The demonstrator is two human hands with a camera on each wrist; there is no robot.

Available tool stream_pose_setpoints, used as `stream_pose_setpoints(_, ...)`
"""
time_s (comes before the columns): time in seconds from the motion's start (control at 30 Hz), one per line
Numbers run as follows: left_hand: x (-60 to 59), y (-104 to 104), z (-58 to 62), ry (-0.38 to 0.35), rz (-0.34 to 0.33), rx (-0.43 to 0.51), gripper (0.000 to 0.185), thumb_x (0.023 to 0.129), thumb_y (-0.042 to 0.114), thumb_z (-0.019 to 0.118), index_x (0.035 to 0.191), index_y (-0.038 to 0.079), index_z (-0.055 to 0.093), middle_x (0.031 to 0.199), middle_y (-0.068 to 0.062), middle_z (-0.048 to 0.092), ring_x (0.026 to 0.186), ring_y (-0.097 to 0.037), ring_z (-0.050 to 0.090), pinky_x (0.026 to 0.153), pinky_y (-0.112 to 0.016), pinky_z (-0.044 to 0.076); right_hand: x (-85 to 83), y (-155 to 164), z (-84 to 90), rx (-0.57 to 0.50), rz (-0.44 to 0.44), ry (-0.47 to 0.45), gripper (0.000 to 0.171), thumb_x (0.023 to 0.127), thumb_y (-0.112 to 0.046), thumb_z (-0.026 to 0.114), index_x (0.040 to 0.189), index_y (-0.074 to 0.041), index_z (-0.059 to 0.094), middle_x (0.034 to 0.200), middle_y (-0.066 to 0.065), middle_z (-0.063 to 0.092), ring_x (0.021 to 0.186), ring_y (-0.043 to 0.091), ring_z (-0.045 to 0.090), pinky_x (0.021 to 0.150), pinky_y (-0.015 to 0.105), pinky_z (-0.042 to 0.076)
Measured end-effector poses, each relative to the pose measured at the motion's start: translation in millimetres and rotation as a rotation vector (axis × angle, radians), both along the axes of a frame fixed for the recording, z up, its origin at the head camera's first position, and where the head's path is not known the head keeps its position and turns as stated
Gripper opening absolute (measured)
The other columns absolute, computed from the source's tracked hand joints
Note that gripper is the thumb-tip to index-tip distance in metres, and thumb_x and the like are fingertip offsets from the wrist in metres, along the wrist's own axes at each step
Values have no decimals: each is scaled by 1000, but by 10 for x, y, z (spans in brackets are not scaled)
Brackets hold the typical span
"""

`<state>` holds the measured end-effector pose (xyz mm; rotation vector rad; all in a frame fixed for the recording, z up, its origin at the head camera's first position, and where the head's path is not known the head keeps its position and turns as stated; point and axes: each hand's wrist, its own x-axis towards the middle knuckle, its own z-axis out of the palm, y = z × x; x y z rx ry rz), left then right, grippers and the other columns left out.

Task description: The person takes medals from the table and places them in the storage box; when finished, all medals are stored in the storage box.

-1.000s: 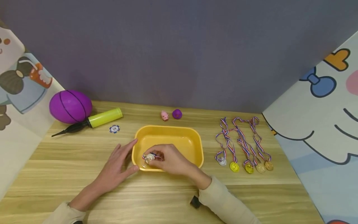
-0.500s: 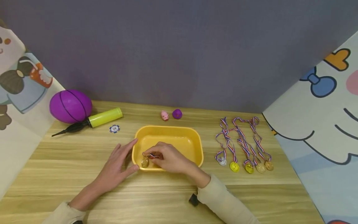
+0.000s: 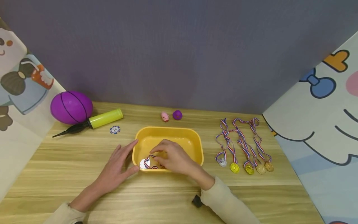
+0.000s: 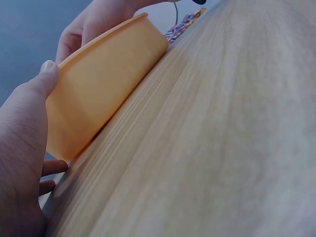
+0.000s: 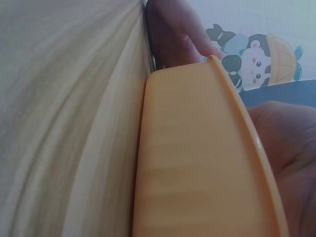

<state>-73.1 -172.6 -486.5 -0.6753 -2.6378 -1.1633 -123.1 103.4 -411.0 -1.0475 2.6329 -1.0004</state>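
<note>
A yellow plastic basin (image 3: 195,143) stands on the wooden table. My left hand (image 3: 114,169) rests at its left end, thumb and forefinger spread along the rim; the left wrist view shows the thumb tip (image 4: 48,69) right at the edge. Inside the basin's near left corner lies a silver-coloured medal (image 3: 144,164). Its red, white and blue ribbon (image 3: 152,167) loops towards my right hand (image 3: 173,157), which reaches in over the near rim. Curled fingers and thumb have ribbon between their tips; the rest of the ribbon is hidden under the hand.
Several ribboned medals (image 3: 235,168) lie in a row at the right. Behind the basin are a pink toy pig (image 3: 165,116) and a small purple toy (image 3: 177,114). At left are a purple ball (image 3: 71,107), a yellow-green hand pump (image 3: 106,118) and a poker chip (image 3: 115,129).
The medal has gone from my right fingers down into the basin's corner, turning from gold-looking to silver-looking. My right hand has shifted slightly right, its fingers looser. The left hand stays in place.
</note>
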Motion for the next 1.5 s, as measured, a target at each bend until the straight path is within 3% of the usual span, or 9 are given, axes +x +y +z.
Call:
stream_pose_setpoints(0.23, -7, 3, -11, 0, -4, 0, 94, 102, 41, 79, 178, 24, 27, 173, -16, 47, 156, -45, 45, 139, -58, 8, 32, 121, -77, -88, -45, 45, 21, 101, -17, 83, 121, -10, 84, 110, 2, 77, 101, 17, 70, 89, 33, 62)
stream_pose_setpoints(0.3, -6, 3, -11, -1, -3, 2, 94, 102, 42, 78, 178, 24, 26, 173, -16, 46, 156, -46, 45, 139, -58, 8, 91, 129, 10, -101, -76, 39, 21, 99, -10, 85, 119, -8, 84, 108, 4, 78, 100, 20, 72, 87, 35, 64)
stream_pose_setpoints(0.53, -4, -3, -16, 1, -3, 10, 94, 102, 41, 79, 178, 24, 26, 173, -16, 46, 156, -46, 44, 139, -60, 7, 151, 270, 14, -182, -129, 113, 21, 96, -7, 87, 117, -5, 84, 100, 3, 78, 92, 19, 72, 82, 33, 64)
stream_pose_setpoints(0.97, -6, -10, -23, 18, -5, 13, 94, 102, 39, 79, 178, 24, 27, 172, -15, 48, 156, -45, 45, 139, -58, 8, 251, 593, -73, -458, -228, 258, 26, 87, 6, 89, 111, -4, 85, 89, 2, 73, 83, 21, 68, 77, 32, 60)
stream_pose_setpoints(1.27, -10, 4, -18, 18, -2, 8, 94, 102, 40, 79, 178, 23, 27, 172, -16, 47, 155, -46, 46, 139, -58, 8, 287, 864, -102, -459, -281, 370, 27, 83, 7, 91, 106, -6, 85, 86, 1, 75, 77, 20, 67, 70, 31, 59)
stream_pose_setpoints(1.5, -2, 3, -17, 13, 1, 8, 94, 102, 41, 79, 178, 24, 27, 172, -16, 48, 155, -45, 46, 139, -59, 8, 335, 1073, -92, -483, -308, 403, 28, 80, 12, 90, 102, -5, 85, 84, 2, 74, 74, 20, 65, 68, 24, 56)
